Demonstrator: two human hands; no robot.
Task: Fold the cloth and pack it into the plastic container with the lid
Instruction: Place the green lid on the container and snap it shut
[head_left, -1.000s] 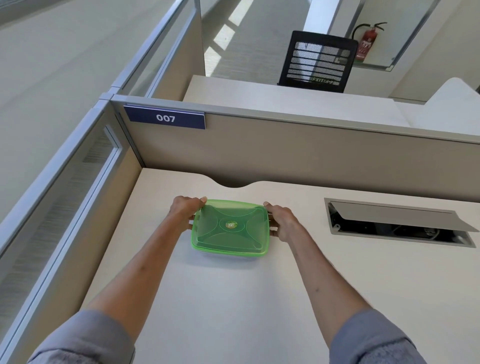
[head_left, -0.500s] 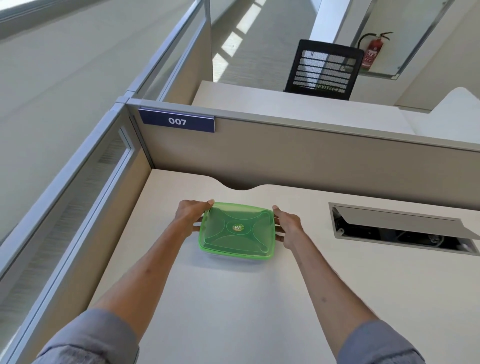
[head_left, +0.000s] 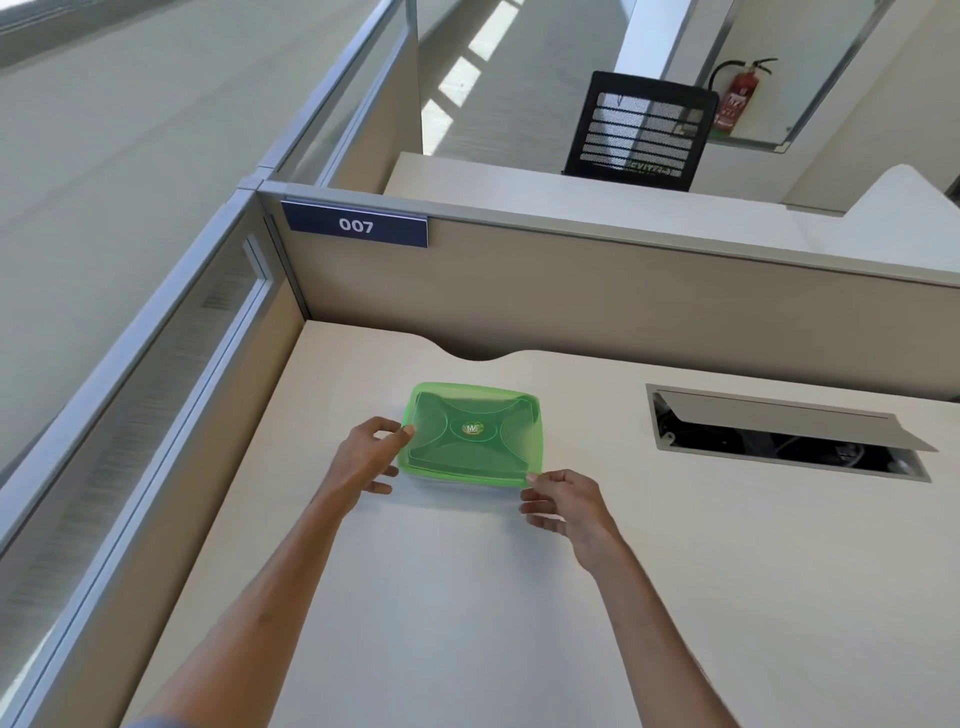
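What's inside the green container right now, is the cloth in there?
The green lid sits on the container, covering the inside; only tinted plastic shows through, no cloth discernible. The left hand and right hand touch its edges on the desk.

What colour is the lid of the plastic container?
The lid is translucent green, with a small round label in its centre; the head view shows it.

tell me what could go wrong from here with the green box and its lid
1. The left hand only pinches the left edge of the lid and the right hand its near right corner, so the far side may not be snapped down.
2. The box under the lid hardly shows, and no cloth can be seen, so it cannot be told whether it is packed.
3. Pushing on the lid could slide the box across the smooth desk.
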